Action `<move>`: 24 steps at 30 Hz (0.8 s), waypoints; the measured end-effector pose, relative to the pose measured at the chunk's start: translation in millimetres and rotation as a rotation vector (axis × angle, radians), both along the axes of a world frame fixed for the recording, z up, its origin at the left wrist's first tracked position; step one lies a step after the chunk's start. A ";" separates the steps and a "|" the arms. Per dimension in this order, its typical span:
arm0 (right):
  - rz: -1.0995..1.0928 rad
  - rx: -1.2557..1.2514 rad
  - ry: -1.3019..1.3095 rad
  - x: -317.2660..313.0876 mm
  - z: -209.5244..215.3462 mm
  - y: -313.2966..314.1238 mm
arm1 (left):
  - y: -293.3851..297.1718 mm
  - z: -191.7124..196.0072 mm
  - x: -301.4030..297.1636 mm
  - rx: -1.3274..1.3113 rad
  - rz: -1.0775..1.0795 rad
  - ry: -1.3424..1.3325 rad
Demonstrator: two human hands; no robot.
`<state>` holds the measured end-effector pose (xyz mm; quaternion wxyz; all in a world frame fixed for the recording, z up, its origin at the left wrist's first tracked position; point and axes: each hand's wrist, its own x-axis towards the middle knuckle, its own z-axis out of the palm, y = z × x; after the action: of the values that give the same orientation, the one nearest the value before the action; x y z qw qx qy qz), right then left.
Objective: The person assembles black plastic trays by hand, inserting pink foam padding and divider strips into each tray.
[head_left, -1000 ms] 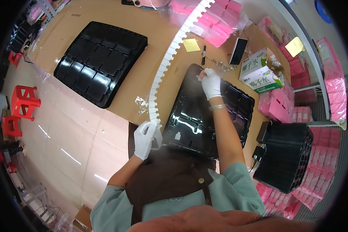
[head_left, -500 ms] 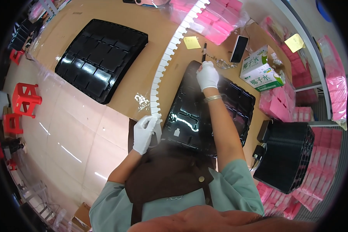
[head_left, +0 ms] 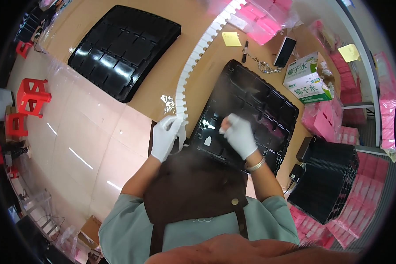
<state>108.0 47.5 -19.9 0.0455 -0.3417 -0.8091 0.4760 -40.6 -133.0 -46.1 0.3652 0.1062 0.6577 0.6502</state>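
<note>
A long white strip (head_left: 183,81) with notched edges, like a roll of label stickers, runs in a curve down the table. Its near end is pinched in my left hand (head_left: 165,137), which wears a white glove; a loose tail hangs below the fingers. In front of me lies a black plastic tray (head_left: 268,105) with molded compartments. One small white bottle-shaped sticker (head_left: 208,141) is on its near left part. Over the middle of this tray is my gloved right hand (head_left: 240,135), its fingers closed and a bare fingertip showing. What they hold, if anything, is hidden.
Another black tray (head_left: 123,53) lies at the far left of the table. Beyond the near tray are a yellow note (head_left: 231,39), a black pen (head_left: 245,51), a bracelet (head_left: 268,67), a phone (head_left: 285,51) and a green-white carton (head_left: 308,77). Stacked black trays (head_left: 323,180) stand at right.
My right hand has come back toward me from the tray's far edge to above its middle. My left hand keeps its grip on the strip. The whole view has shifted slightly.
</note>
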 end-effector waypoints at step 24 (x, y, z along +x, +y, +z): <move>-0.153 0.244 0.443 32.1 3.3 -7.0 | -25.0 -40.6 10.9 -0.220 -0.211 0.571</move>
<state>140.1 40.5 -16.6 0.2985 -0.2813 -0.8024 0.4335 -29.7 -158.0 -86.7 0.2407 0.3117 0.7852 0.4779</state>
